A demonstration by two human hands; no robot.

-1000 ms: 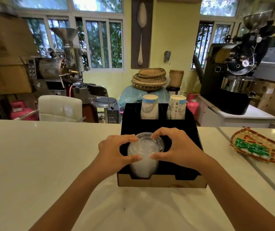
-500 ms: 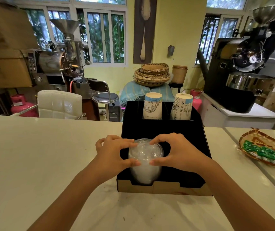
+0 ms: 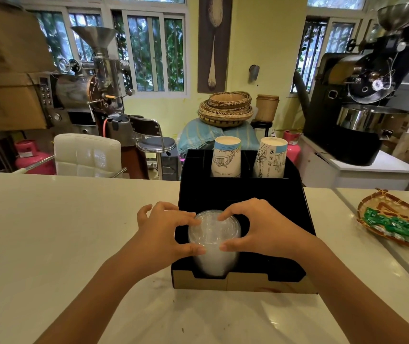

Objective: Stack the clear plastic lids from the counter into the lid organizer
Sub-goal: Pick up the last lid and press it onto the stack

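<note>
A stack of clear plastic lids (image 3: 213,240) stands in the front left round slot of the black lid organizer (image 3: 243,194) on the white counter. My left hand (image 3: 166,232) grips the stack from the left, thumb at its near side and fingertips on the top lid. My right hand (image 3: 260,227) mirrors it from the right. The stack's lower part sits inside the organizer and shows through the front cut-out. The slot to the right of it is mostly covered by my right hand.
Two stacks of paper cups (image 3: 226,156) (image 3: 271,157) stand upside down in the organizer's rear slots. A woven tray (image 3: 382,209) with green packets lies on the counter at the right. A seam (image 3: 372,234) splits the counter on the right. Chairs and roasting machines stand beyond the counter.
Both hands stay on the lid stack, which has sunk slightly into the slot. My view has tilted and shifted a little.
</note>
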